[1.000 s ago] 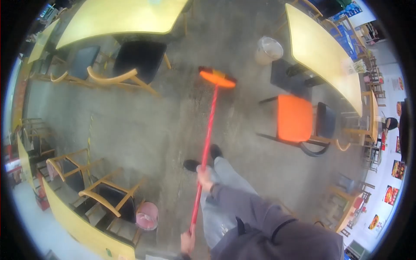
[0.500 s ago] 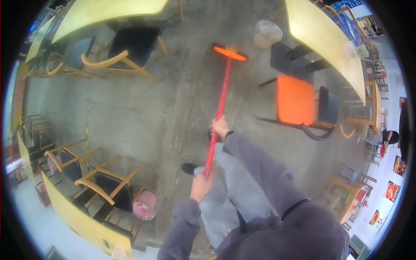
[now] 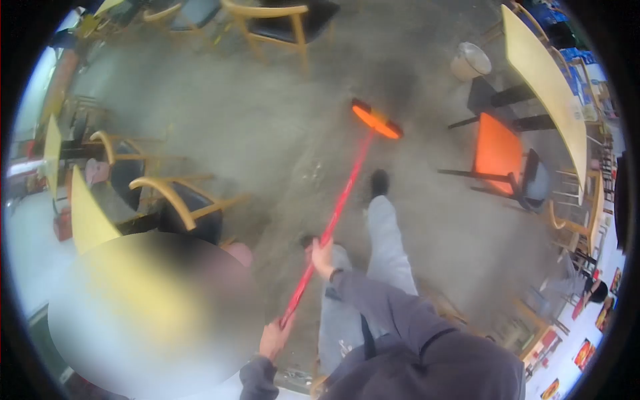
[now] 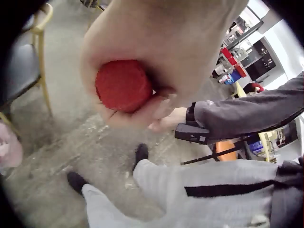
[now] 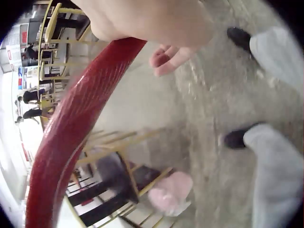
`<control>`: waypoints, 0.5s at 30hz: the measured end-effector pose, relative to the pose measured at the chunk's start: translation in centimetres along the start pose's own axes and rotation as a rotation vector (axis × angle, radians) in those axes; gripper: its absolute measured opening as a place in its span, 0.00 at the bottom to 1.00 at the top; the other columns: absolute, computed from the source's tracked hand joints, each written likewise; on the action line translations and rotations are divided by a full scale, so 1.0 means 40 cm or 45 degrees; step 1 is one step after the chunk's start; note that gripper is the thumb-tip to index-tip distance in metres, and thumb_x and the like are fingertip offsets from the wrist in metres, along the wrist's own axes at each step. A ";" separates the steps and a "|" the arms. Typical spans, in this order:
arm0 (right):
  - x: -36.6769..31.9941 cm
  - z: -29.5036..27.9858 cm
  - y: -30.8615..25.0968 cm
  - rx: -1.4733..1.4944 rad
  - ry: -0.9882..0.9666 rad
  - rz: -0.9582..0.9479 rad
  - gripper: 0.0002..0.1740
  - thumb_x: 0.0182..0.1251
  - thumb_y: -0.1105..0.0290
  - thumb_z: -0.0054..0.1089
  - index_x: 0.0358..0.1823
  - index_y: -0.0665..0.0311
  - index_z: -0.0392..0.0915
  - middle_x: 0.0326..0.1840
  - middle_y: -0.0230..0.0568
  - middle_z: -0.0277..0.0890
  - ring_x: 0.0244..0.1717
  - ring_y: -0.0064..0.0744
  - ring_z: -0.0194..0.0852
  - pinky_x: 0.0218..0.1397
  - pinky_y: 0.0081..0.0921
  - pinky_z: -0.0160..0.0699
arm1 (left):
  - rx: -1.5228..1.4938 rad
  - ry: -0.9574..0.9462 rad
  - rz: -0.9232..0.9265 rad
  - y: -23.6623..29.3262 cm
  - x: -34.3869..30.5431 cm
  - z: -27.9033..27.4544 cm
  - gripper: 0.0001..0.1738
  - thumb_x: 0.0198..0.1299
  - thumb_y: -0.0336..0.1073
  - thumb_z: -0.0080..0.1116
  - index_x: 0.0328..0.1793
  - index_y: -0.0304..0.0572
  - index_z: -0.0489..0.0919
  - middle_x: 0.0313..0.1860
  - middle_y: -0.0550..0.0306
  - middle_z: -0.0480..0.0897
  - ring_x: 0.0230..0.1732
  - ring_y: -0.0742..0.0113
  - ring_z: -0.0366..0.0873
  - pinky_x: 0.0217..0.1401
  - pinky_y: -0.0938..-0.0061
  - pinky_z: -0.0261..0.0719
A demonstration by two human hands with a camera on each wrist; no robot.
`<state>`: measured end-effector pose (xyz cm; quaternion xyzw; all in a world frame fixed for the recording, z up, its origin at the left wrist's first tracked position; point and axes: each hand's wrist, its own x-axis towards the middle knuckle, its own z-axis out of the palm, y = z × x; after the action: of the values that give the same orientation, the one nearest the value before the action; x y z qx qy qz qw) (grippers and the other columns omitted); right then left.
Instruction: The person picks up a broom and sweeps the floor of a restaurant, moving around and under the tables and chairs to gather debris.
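A long red handle runs from the hands up to an orange broom head on the grey floor. My left hand grips the handle's lower end; in the left wrist view its fingers curl round the red end cap. Farther up the shaft my right hand holds it, near the knees. In the right wrist view the red shaft passes under the right hand, and some fingertips show beyond it.
An orange chair and a yellow table stand at the right, with a white bin behind. Wooden chairs line the left. A pink bin shows in the right wrist view. A person is at far right.
The view has turned and moved over the floor. Both hands keep hold of the handle, the left now lower and farther left. The broom head is angled differently, and one foot has stepped forward.
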<state>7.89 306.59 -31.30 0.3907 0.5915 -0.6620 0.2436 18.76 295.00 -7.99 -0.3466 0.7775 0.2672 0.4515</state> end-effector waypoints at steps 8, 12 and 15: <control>-0.461 0.106 0.354 0.199 -0.293 1.165 0.10 0.66 0.63 0.49 0.34 0.61 0.64 0.19 0.34 0.65 0.18 0.28 0.67 0.19 0.31 0.71 | -0.078 0.045 0.003 -0.460 -0.379 0.000 0.27 0.66 0.51 0.45 0.41 0.28 0.76 0.18 0.38 0.74 0.25 0.53 0.78 0.29 0.59 0.73; -0.526 0.086 0.406 0.132 -0.190 1.158 0.15 0.65 0.56 0.49 0.29 0.60 0.65 0.18 0.33 0.64 0.15 0.29 0.64 0.17 0.30 0.66 | -0.140 -0.074 -0.137 -0.500 -0.436 0.073 0.25 0.65 0.50 0.48 0.39 0.28 0.76 0.20 0.34 0.75 0.21 0.45 0.76 0.22 0.60 0.68; -0.405 0.053 0.395 -0.086 -0.084 1.070 0.17 0.65 0.53 0.49 0.27 0.59 0.66 0.17 0.32 0.62 0.13 0.28 0.61 0.15 0.29 0.63 | -0.280 -0.049 -0.021 -0.401 -0.386 0.094 0.25 0.64 0.50 0.49 0.38 0.29 0.76 0.20 0.35 0.75 0.22 0.47 0.77 0.24 0.60 0.69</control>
<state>29.15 299.40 -27.62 0.5682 0.3938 -0.4976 0.5239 38.64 292.44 2.36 -0.3953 0.7317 0.3538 0.4279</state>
